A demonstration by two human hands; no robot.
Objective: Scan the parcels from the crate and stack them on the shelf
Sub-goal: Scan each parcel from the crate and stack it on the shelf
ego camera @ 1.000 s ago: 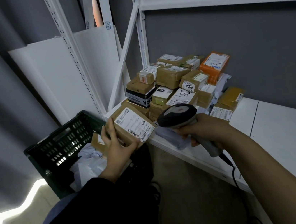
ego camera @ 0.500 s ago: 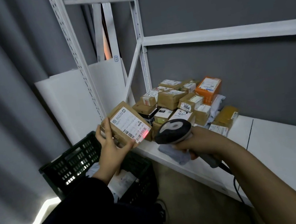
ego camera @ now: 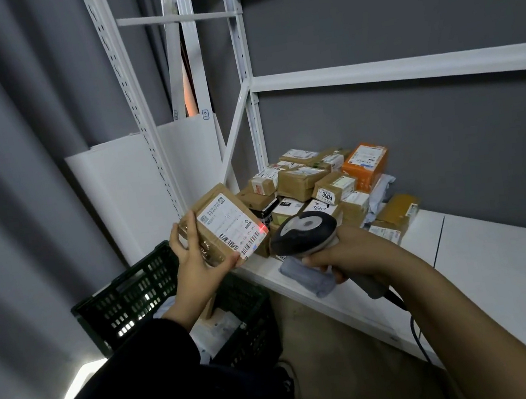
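the parcel (ego camera: 222,229) is a brown box with a white label (ego camera: 229,217). it is up in the air, between the crate (ego camera: 124,301) and the shelf (ego camera: 505,271), just beside the pile on the shelf. the left hand (ego camera: 197,268) grips it, with the fingers curled round the far side and the thumb under the near corner. the right hand (ego camera: 355,254) is wrapped tight round the handle of the scanner (ego camera: 306,230), which points at the label. a little red light (ego camera: 263,230) glows at the edge of the label, near the bar code, so i think this box is being scanned right now.

a good part of the job looks done. a pile of parcels (ego camera: 317,188) sits on the shelf by the corner post, mostly brown boxes on top of each other, with one orange box (ego camera: 365,164) at the back and a soft grey bag (ego camera: 308,277) near the front edge. the rest of the shelf, off to the right, is bare white board.

there is more to do. the box in the hand has to go on the pile. the crate stands on the floor below the left arm, and some pale packets (ego camera: 220,329) lie inside it. the arm hides part of it, so i cannot tell how many are left.
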